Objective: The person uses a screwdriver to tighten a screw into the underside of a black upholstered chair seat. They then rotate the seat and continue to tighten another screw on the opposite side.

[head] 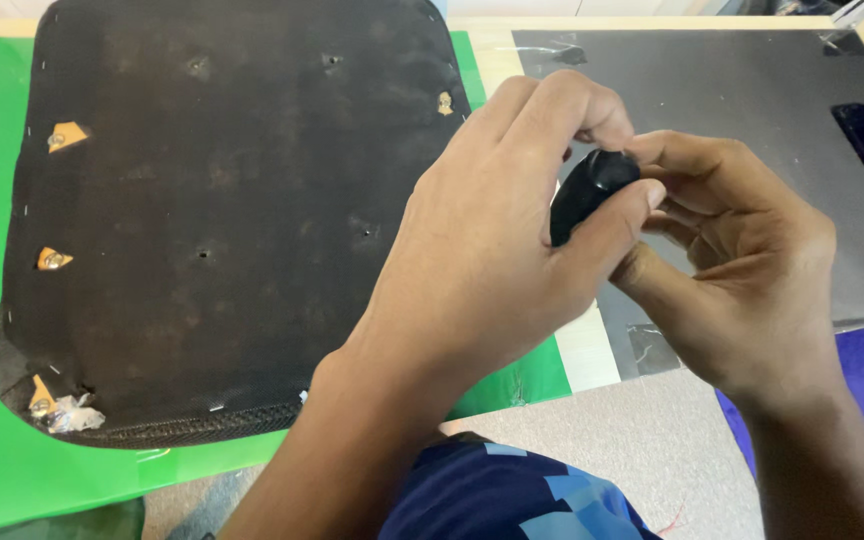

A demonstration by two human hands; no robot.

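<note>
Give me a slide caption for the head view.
Both hands, left hand and right hand, grip a small black knob beside a dark seat panel.
</note>
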